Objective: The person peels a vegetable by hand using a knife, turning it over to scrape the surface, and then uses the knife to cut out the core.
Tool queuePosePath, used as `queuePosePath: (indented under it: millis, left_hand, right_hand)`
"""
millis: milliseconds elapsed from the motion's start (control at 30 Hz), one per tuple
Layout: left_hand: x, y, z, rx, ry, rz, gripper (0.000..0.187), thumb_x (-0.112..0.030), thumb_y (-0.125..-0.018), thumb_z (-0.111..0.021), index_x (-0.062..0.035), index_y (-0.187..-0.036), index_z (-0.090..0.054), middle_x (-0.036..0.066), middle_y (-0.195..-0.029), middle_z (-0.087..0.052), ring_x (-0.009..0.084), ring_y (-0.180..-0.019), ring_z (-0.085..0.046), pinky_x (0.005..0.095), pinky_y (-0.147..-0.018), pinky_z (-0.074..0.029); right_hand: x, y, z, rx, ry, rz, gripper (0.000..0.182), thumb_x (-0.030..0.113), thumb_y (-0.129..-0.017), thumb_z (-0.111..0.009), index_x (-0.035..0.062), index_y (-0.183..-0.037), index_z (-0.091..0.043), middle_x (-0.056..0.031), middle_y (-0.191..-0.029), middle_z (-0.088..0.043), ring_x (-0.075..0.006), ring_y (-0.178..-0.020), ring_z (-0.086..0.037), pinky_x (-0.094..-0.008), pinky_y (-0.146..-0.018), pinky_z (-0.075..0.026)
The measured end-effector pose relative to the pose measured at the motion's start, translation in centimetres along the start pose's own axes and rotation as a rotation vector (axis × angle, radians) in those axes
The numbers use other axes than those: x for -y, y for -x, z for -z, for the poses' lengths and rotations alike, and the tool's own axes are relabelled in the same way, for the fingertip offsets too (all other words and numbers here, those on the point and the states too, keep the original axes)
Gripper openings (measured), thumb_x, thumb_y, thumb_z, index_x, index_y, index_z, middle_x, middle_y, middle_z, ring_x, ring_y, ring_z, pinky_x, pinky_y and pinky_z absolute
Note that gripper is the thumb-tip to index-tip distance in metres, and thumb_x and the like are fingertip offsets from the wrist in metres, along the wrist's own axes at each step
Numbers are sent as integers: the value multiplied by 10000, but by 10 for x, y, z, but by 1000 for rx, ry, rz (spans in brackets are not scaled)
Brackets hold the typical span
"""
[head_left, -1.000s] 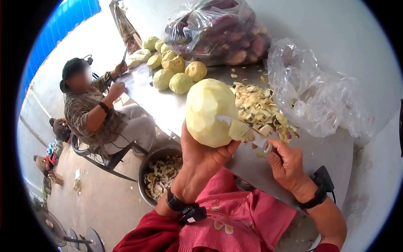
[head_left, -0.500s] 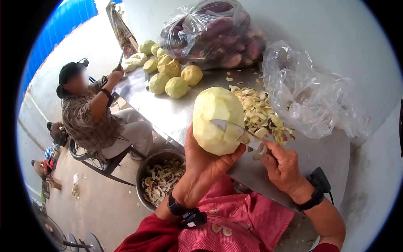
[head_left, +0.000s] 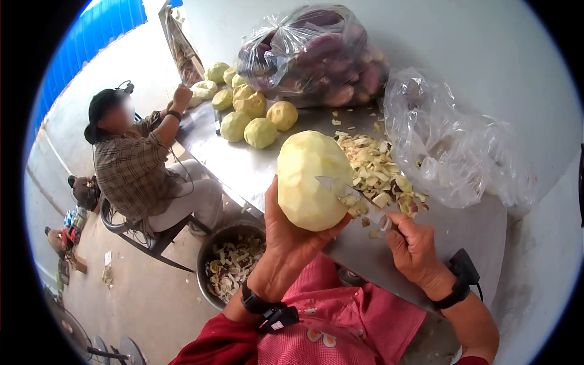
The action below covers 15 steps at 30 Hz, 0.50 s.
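A large peeled pale-yellow fruit or vegetable (head_left: pixel 310 182) rests in my left hand (head_left: pixel 289 234), whose fingers cup it from below and the left side. My right hand (head_left: pixel 415 246) is closed round the handle end of a knife (head_left: pixel 372 213), just right of the fruit. The pointed part of the blade shows against the fruit's right side, and small peelings partly cover the blade's middle. Behind the fruit, a heap of peelings (head_left: pixel 371 164) lies on the metal table (head_left: pixel 456 237).
Several peeled round pieces (head_left: pixel 249 103) stand at the table's far left. Behind are a bag of purple vegetables (head_left: pixel 316 58) and a crumpled clear bag (head_left: pixel 450 140). A metal bowl of peelings (head_left: pixel 204 277) is on the floor. A seated person (head_left: pixel 131 164) is at left.
My right hand and the knife have shifted slightly right and down. The fruit has tilted a little in my left hand. The seated person's hands have moved.
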State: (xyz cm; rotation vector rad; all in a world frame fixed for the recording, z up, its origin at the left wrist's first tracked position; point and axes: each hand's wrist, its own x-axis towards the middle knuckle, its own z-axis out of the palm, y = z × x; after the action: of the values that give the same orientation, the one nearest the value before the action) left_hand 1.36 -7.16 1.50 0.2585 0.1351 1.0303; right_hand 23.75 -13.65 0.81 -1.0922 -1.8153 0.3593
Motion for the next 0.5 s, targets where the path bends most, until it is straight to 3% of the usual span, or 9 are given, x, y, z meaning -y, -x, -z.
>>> queuePosePath:
  millis: [233, 300, 500]
  left_hand:
    - [1, -3, -9, -111, -192, -62, 786, -686, -862, -537, -187, -1456, -413, 119, -1418, -486, 358, -1263, -513, 580, -943, -510]
    - [0, -7, -7, -91, -341, -160, 782, -702, -869, -495, -195, -1459, -412, 112, -1431, -482, 352, -1268, -511, 574, -945, -502]
    - [0, -9, -5, -99, -369, -143, 758, -698, -883, -461, -200, -1454, -423, 95, -1429, -496, 348, -1235, -542, 566, -929, -506]
  right_hand:
    - [3, -3, 3, -12, 28, 17, 290, 178, -952, -658, -21, -1158, -616, -144, -776, -654, -282, -654, -658, -323, -605, -505]
    - [1, -3, 2, -11, 25, 23, 296, 178, -948, -663, -26, -1159, -619, -147, -788, -660, -283, -662, -661, -325, -609, -508]
    - [0, -3, 0, 11, 63, 30, 297, 161, -943, -663, -24, -1172, -622, -161, -813, -668, -290, -677, -666, -321, -617, -512]
